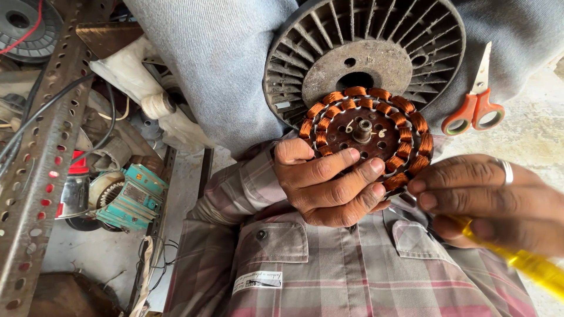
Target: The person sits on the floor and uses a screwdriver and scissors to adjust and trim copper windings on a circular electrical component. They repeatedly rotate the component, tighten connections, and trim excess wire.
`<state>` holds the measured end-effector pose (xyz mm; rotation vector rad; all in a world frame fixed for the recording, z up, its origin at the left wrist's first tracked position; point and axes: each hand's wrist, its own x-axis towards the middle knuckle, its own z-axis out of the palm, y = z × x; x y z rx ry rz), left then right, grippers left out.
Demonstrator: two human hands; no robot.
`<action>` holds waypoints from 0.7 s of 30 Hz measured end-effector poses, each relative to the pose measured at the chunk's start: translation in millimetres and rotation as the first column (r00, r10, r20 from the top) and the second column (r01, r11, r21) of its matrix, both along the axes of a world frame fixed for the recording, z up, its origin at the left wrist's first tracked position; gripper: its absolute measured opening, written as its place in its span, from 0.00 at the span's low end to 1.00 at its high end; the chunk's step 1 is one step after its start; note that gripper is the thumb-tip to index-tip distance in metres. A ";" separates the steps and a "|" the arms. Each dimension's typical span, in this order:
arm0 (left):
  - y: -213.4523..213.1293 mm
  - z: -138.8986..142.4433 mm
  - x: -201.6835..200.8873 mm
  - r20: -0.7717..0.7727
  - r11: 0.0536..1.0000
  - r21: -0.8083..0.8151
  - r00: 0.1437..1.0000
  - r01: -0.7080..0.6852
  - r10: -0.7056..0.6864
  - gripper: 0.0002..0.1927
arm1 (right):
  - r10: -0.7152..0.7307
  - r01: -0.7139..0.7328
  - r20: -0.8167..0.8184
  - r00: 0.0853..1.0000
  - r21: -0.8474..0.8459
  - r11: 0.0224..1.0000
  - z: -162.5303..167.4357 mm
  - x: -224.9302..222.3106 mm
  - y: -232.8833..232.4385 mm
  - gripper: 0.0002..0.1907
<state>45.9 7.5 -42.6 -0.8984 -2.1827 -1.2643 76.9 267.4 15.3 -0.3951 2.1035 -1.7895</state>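
Stator (367, 132) flat-on, shaft toward camera; left hand (329, 185) grips rim.

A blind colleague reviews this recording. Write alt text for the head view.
The left hand grips a round motor stator ringed with copper coils, propped against a dark finned disc on the person's lap. The right hand, wearing a ring, holds a yellow-handled tool at the stator's edge. Orange-handled scissors lie to the right.

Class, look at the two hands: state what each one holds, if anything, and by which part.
The left hand grips the copper-wound stator by its lower rim. The right hand holds a yellow-handled tool by its handle; its tip is hidden.
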 end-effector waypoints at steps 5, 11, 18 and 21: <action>-3.1 -2.5 -5.4 -0.048 1.000 -0.014 0.999 0.023 -0.024 0.09 | -0.207 0.216 0.064 0.976 -0.373 0.903 -17.1 -12.7 -21.9 0.06; -6.0 1.5 -6.8 0.007 0.996 -0.028 0.997 0.083 -0.082 0.09 | -0.278 0.273 0.063 0.958 -0.484 0.831 -31.9 23.7 -11.1 0.08; -5.9 4.7 -7.9 0.034 0.997 -0.024 0.997 0.069 -0.068 0.09 | -0.245 0.324 0.220 0.944 -0.475 0.818 -34.8 44.8 1.5 0.08; -9.9 5.6 -10.2 0.038 0.993 -0.043 0.993 0.111 -0.109 0.09 | -0.356 0.358 0.097 0.929 -0.467 0.809 -38.8 53.9 -0.2 0.07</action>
